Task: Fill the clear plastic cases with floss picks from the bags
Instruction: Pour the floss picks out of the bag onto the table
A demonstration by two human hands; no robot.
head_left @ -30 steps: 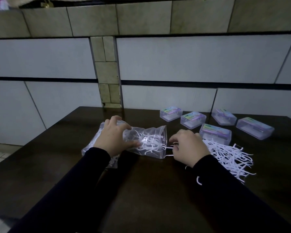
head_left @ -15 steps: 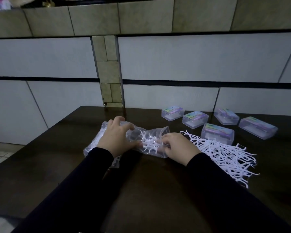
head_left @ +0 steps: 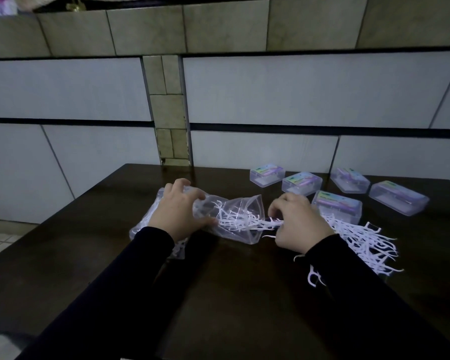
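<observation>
On a dark table (head_left: 231, 294), a clear plastic bag (head_left: 234, 216) lies on its side, long axis left to right, its open mouth facing the right hand (head_left: 296, 222) and the loose pile of floss picks (head_left: 361, 237) beyond. Five closed clear cases (head_left: 337, 207) sit behind that pile. The left hand (head_left: 178, 213) grips the bag's middle; the right hand, fingers curled, pinches a bunch of picks at the mouth.

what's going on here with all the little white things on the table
A person is emptying floss picks out of a clear plastic bag onto a dark table. The left hand holds the bag down while the right hand pulls picks from its open mouth. A loose pile of picks lies at right, beside five closed clear cases.
</observation>
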